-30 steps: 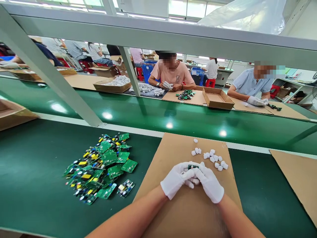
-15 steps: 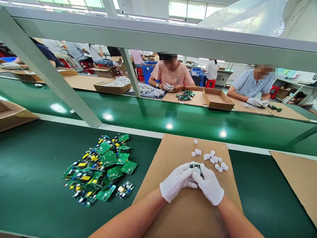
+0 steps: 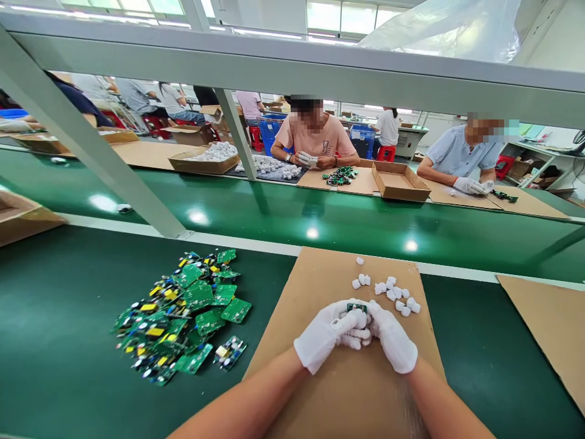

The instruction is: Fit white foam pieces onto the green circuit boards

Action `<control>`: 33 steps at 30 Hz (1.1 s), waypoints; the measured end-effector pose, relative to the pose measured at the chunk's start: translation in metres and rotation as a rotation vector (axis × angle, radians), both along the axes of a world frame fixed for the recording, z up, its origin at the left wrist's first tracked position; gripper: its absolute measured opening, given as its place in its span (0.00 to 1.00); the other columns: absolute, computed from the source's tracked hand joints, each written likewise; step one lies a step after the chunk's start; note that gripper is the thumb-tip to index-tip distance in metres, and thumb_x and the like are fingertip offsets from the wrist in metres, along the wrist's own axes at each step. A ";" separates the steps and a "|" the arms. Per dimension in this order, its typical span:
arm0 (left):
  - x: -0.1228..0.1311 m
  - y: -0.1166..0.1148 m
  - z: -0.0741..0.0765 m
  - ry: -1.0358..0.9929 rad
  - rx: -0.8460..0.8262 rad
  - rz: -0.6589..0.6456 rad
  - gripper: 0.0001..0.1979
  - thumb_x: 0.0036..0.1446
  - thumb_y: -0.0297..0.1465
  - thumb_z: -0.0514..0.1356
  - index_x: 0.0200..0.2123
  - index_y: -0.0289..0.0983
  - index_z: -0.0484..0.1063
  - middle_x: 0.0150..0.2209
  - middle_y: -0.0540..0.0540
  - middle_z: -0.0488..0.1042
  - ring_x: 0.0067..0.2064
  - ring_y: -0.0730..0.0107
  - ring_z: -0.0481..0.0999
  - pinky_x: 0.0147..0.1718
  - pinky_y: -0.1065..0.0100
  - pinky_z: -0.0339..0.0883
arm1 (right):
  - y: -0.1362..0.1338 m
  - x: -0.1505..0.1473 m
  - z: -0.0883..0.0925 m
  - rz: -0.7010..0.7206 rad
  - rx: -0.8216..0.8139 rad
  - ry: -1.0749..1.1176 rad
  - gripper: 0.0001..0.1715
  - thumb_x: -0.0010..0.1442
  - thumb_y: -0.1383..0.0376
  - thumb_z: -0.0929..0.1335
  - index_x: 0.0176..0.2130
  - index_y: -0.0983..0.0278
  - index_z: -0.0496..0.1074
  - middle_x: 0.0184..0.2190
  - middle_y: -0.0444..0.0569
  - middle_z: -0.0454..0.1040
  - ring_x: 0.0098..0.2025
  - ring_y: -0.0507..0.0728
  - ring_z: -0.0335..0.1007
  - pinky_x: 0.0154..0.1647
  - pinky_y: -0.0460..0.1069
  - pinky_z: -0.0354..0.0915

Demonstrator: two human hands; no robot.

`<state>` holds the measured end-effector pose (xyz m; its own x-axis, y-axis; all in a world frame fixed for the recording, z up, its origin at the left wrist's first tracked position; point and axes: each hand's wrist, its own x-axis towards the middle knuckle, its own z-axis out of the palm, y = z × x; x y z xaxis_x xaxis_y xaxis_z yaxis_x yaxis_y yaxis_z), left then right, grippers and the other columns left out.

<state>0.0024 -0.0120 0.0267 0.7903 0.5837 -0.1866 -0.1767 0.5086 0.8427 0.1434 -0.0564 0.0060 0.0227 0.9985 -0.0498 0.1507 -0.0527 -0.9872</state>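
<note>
A small green circuit board (image 3: 356,307) is between my two white-gloved hands, mostly covered by the fingers. My left hand (image 3: 324,334) is closed around it, thumb across the near side. From the other side my right hand (image 3: 393,338) grips the board's right end, its fingertips partly hidden. Beneath them lies a brown cardboard sheet (image 3: 347,390). Just beyond my hands, several small white pieces like caps (image 3: 391,294) are scattered on the cardboard. To the left, a heap of circuit boards (image 3: 200,296) with yellow and blue parts rests on the green surface, one board (image 3: 230,353) lying apart.
A metal frame (image 3: 292,55) crosses above the bench, with a slanted post (image 3: 91,128) at left. Across the green belt (image 3: 274,210), two people work beside an open carton (image 3: 400,183). Another box (image 3: 22,216) stands at the left edge.
My right hand has shifted slightly right, and its fingers have moved off the board's near side. The left thumb now lies across it. The view has moved a little.
</note>
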 end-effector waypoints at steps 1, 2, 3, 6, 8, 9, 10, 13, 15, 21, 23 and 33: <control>-0.001 0.001 -0.001 -0.007 -0.012 -0.007 0.17 0.52 0.40 0.60 0.39 0.33 0.69 0.27 0.47 0.67 0.29 0.73 0.71 0.27 0.73 0.64 | 0.001 -0.001 0.000 0.009 0.006 -0.001 0.30 0.62 0.48 0.54 0.41 0.63 0.74 0.26 0.47 0.75 0.24 0.54 0.66 0.28 0.49 0.67; -0.001 0.002 -0.002 -0.006 -0.019 -0.011 0.18 0.51 0.41 0.61 0.40 0.34 0.69 0.28 0.47 0.67 0.30 0.73 0.71 0.27 0.72 0.64 | 0.001 -0.001 0.001 0.017 0.017 -0.002 0.28 0.62 0.49 0.55 0.41 0.63 0.74 0.29 0.47 0.75 0.28 0.54 0.67 0.32 0.50 0.67; -0.002 0.004 -0.003 -0.001 -0.026 -0.015 0.19 0.50 0.41 0.61 0.40 0.34 0.69 0.29 0.46 0.68 0.30 0.71 0.72 0.28 0.72 0.65 | 0.002 -0.002 0.001 0.020 0.034 -0.005 0.27 0.61 0.48 0.57 0.42 0.62 0.74 0.31 0.48 0.76 0.32 0.55 0.68 0.36 0.51 0.67; -0.002 0.004 -0.004 -0.016 -0.045 -0.020 0.18 0.48 0.41 0.62 0.35 0.33 0.69 0.28 0.46 0.67 0.31 0.70 0.72 0.28 0.70 0.64 | 0.002 -0.002 -0.001 0.009 0.034 0.052 0.28 0.60 0.47 0.57 0.42 0.63 0.74 0.33 0.49 0.76 0.35 0.56 0.69 0.38 0.51 0.67; -0.002 0.003 -0.003 -0.070 -0.094 -0.023 0.15 0.49 0.40 0.62 0.31 0.33 0.68 0.25 0.49 0.64 0.27 0.74 0.69 0.29 0.71 0.64 | 0.002 0.000 -0.006 0.029 -0.025 0.148 0.32 0.60 0.45 0.55 0.46 0.62 0.72 0.31 0.49 0.75 0.28 0.54 0.69 0.29 0.50 0.68; -0.002 0.003 -0.002 -0.095 -0.119 -0.022 0.14 0.49 0.39 0.62 0.29 0.33 0.67 0.24 0.51 0.62 0.26 0.77 0.67 0.29 0.71 0.63 | 0.002 0.001 -0.008 0.033 -0.054 0.197 0.33 0.60 0.44 0.55 0.49 0.61 0.69 0.30 0.48 0.75 0.25 0.54 0.69 0.24 0.48 0.67; -0.002 0.003 -0.001 -0.108 -0.135 -0.011 0.14 0.50 0.39 0.62 0.28 0.33 0.66 0.24 0.51 0.61 0.25 0.78 0.66 0.29 0.71 0.63 | 0.002 0.002 -0.010 0.028 -0.075 0.238 0.33 0.60 0.44 0.55 0.54 0.61 0.65 0.31 0.48 0.75 0.24 0.53 0.69 0.21 0.47 0.66; -0.002 0.017 0.006 -0.062 -0.086 0.095 0.14 0.49 0.39 0.63 0.32 0.35 0.66 0.27 0.50 0.63 0.29 0.76 0.69 0.30 0.71 0.64 | 0.004 0.004 -0.012 -0.034 -0.095 0.321 0.38 0.59 0.44 0.56 0.61 0.60 0.52 0.36 0.51 0.75 0.22 0.50 0.70 0.16 0.43 0.62; 0.002 0.042 0.010 0.048 0.038 0.207 0.19 0.50 0.39 0.61 0.43 0.37 0.64 0.29 0.50 0.65 0.31 0.73 0.71 0.32 0.70 0.65 | 0.006 0.004 -0.010 -0.068 -0.112 0.345 0.40 0.58 0.43 0.56 0.60 0.62 0.52 0.38 0.54 0.74 0.20 0.49 0.69 0.14 0.42 0.59; 0.030 0.151 0.008 0.629 0.638 0.504 0.25 0.51 0.35 0.58 0.52 0.33 0.63 0.37 0.42 0.75 0.40 0.66 0.72 0.43 0.65 0.63 | 0.008 0.001 -0.008 -0.073 -0.118 0.287 0.40 0.55 0.41 0.57 0.55 0.67 0.59 0.34 0.55 0.75 0.17 0.47 0.65 0.12 0.40 0.55; 0.037 0.178 0.005 0.710 0.676 0.548 0.20 0.49 0.32 0.60 0.47 0.33 0.68 0.41 0.40 0.74 0.46 0.62 0.70 0.47 0.63 0.60 | 0.008 0.001 -0.011 -0.048 -0.126 0.276 0.40 0.55 0.41 0.58 0.54 0.68 0.59 0.34 0.54 0.75 0.17 0.47 0.65 0.12 0.40 0.54; 0.047 0.130 0.013 0.674 0.848 0.495 0.24 0.55 0.33 0.55 0.56 0.35 0.60 0.56 0.39 0.64 0.55 0.60 0.64 0.52 0.63 0.56 | 0.009 0.009 -0.001 -0.242 0.052 0.353 0.33 0.56 0.47 0.62 0.52 0.66 0.65 0.17 0.42 0.69 0.11 0.45 0.52 0.11 0.42 0.48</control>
